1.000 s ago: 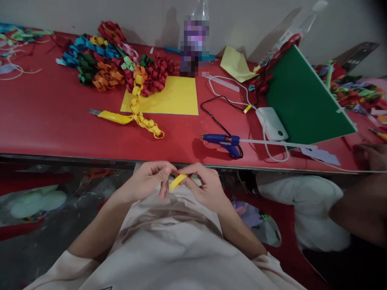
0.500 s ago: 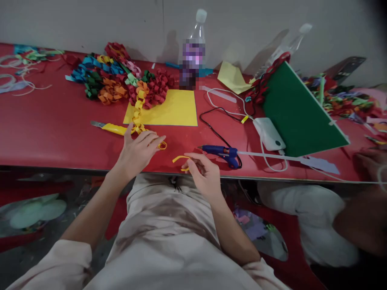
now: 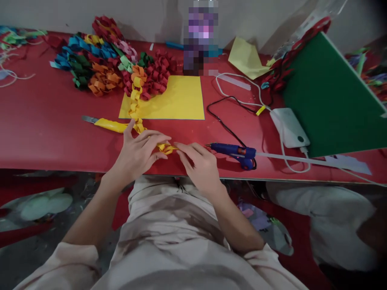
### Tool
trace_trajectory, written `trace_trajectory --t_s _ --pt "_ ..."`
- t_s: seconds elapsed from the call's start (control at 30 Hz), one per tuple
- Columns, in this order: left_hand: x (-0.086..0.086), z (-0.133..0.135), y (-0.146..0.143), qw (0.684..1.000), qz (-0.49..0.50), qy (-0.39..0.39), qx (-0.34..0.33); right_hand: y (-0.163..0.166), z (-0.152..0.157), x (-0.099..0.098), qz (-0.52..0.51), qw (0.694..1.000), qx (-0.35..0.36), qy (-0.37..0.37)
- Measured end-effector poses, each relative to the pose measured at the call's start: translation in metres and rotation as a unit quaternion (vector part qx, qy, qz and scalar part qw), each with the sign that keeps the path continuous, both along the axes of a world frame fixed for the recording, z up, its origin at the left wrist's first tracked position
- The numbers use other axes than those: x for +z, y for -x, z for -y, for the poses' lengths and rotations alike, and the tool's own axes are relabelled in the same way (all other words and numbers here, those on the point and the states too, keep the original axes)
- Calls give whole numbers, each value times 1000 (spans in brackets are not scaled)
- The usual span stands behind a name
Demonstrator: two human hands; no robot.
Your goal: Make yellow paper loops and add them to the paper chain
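Note:
My left hand [image 3: 137, 157] is closed over the near end of a yellow paper chain [image 3: 135, 98], the end link showing at its fingertips. Pinched in the fingers of my right hand [image 3: 201, 167] is a yellow paper strip [image 3: 172, 149], which meets that end link between the two hands. How strip and link are joined I cannot tell. A yellow utility knife [image 3: 110, 125] with its blade out lies left of my left hand. Just right of my right hand rests a blue glue gun [image 3: 229, 149], its nozzle pointing left and a glue stick in its back.
Multicoloured paper chains [image 3: 102, 78] are heaped at the back left, partly over a yellow sheet [image 3: 184, 98]. A blurred-out bottle [image 3: 201, 36] stands behind. Rightward are a white power bank [image 3: 290, 127], cables and a leaning green board [image 3: 335, 100]. Another person's leg [image 3: 338, 217] is at lower right.
My right hand has moved left and brought the yellow strip up to the chain's end link. The fingers of both hands are now nearly touching. The view has shifted slightly.

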State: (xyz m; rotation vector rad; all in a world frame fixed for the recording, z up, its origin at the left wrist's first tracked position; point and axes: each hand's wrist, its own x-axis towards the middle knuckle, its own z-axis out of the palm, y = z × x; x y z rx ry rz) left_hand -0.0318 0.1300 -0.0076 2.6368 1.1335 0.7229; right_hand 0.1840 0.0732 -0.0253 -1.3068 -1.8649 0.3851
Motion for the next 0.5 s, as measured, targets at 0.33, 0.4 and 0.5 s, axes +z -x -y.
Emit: trace_trajectory --t_s 0.33,0.4,0.5 --pt "-10 10 7 998 40 -46 -24 12 -20 32 166 986 16 10" --pt "-13 12 9 998 38 -44 -27 14 -25 33 189 982 19 -2" --pt "-15 14 11 998 30 -30 -40 12 -31 36 208 978 30 -19"
